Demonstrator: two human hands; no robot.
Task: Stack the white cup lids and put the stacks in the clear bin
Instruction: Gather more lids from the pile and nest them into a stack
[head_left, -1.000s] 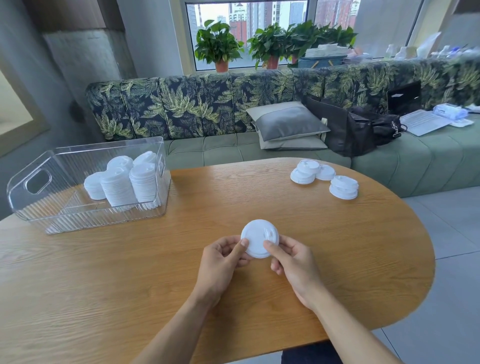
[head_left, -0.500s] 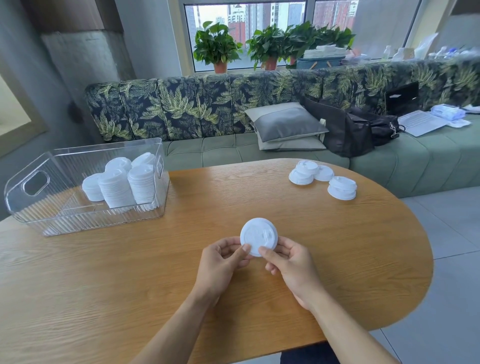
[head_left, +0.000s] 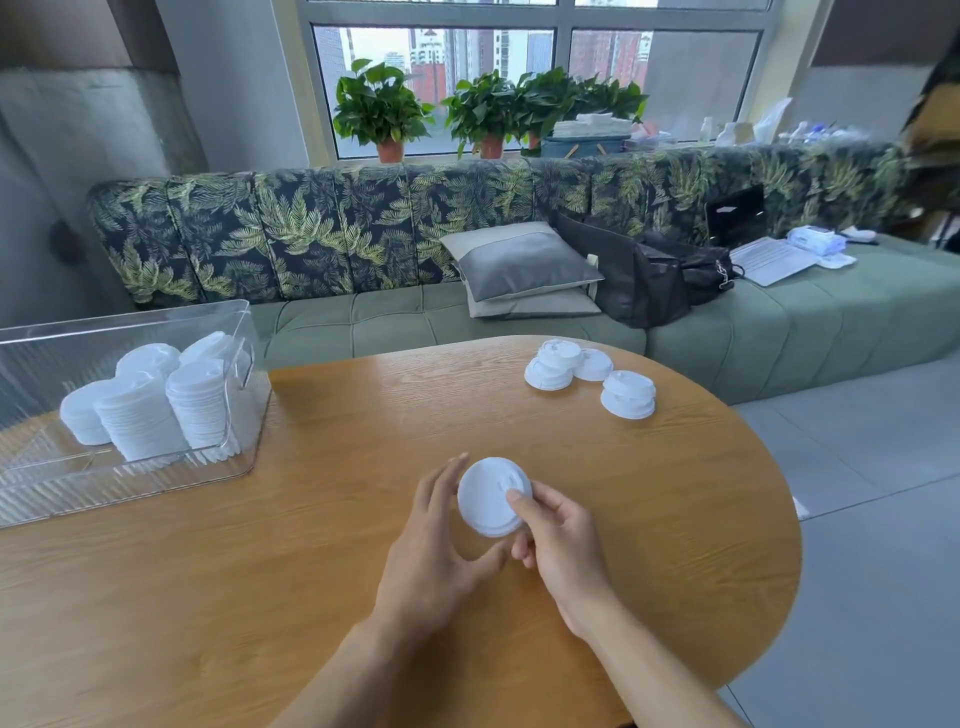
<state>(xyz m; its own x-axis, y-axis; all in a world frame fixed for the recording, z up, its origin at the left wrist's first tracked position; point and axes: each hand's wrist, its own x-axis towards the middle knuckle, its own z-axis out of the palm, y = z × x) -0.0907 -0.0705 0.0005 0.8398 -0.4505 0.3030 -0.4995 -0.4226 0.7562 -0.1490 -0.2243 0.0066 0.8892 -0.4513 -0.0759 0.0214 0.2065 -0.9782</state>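
The right hand (head_left: 561, 535) pinches a round white plastic cup lid (head_left: 491, 496) over the oval wooden table (head_left: 337, 519), thumb on top; the left hand (head_left: 436, 551) lays straight fingers against its edge, probably to steady it for stacking

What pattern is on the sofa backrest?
Green palm leaves on dark fabric on the sofa backrest; head view.
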